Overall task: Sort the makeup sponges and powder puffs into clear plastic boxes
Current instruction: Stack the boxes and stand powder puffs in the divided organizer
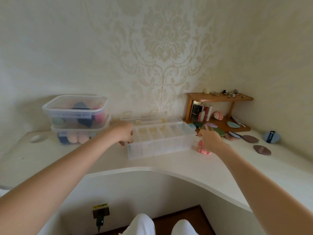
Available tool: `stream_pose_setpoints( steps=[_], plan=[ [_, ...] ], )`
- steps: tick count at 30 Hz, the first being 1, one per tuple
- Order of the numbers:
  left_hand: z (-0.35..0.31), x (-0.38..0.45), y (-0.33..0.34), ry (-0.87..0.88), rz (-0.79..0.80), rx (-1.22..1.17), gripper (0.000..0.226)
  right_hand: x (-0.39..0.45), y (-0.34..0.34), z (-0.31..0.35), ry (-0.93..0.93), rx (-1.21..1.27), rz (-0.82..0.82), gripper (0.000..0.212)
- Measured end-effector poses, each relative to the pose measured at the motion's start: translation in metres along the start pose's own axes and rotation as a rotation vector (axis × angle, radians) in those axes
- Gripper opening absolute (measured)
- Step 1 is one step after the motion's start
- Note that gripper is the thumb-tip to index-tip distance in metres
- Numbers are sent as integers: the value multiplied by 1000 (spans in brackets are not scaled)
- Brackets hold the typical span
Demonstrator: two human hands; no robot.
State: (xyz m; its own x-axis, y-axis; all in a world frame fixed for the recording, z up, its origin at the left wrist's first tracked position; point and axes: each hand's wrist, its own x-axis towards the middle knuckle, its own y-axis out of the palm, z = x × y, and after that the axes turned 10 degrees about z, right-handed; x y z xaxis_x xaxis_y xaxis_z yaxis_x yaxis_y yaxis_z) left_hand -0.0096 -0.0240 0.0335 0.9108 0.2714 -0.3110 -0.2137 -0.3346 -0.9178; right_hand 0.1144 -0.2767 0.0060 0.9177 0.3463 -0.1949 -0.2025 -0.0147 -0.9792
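Note:
An open clear divided box [160, 146] stands on the white desk in front of me, its lid [150, 118] tipped back against the wall. My left hand [123, 133] is curled at the box's left end, touching its rim. My right hand [210, 139] is at the box's right end, closed on a pink powder puff [203, 149] and a yellowish puff with a pink strap [207, 128]. Several loose puffs [250, 138] in brown, green and blue lie to the right. Two lidded clear boxes [76, 107] with sponges are stacked at the left.
A small wooden shelf [220, 97] with cosmetics and trinkets stands in the right corner against the wall. A blue puff with a dark strap [271, 136] lies at the far right. The desk's curved front edge [152, 170] runs below the box. A wall plug [100, 216] is under the desk.

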Motion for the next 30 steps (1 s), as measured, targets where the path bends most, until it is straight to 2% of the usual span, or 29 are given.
stream_pose_setpoints(
  steps=[1,3,5,6,9,12,15,19,22,26,29,30],
  plan=[
    [1,-2,-1,15,-21,-20,8,0,-7,2,12,18,-60,34],
    [3,-3,0,23,-65,-55,19,-6,-29,10,14,101,-234,29],
    [6,-4,-2,33,-106,-78,18,-16,-53,28,-43,280,-408,24],
    [7,-5,-3,23,-114,-95,19,-21,-64,39,-94,362,-443,22],
    [9,-8,-6,29,-120,-80,20,-40,-75,82,-325,636,-367,14],
    [9,-12,-6,49,-132,-32,16,-50,-58,126,-472,740,-253,12],
    [12,-12,-4,54,-154,-33,23,-45,-32,160,-502,682,-194,12],
    [14,-13,-5,74,-147,-57,25,-38,-14,181,-464,528,-198,21],
    [14,-13,-7,89,-149,-61,27,-37,-11,187,-510,410,-192,7],
    [16,-16,-9,141,-165,-65,23,-33,-15,191,-548,251,-129,19],
    [13,-20,-11,141,-148,-24,10,-33,-19,197,-594,86,-81,17],
    [12,-22,-12,125,-131,-15,16,-34,-20,198,-595,31,-69,16]
  ],
)
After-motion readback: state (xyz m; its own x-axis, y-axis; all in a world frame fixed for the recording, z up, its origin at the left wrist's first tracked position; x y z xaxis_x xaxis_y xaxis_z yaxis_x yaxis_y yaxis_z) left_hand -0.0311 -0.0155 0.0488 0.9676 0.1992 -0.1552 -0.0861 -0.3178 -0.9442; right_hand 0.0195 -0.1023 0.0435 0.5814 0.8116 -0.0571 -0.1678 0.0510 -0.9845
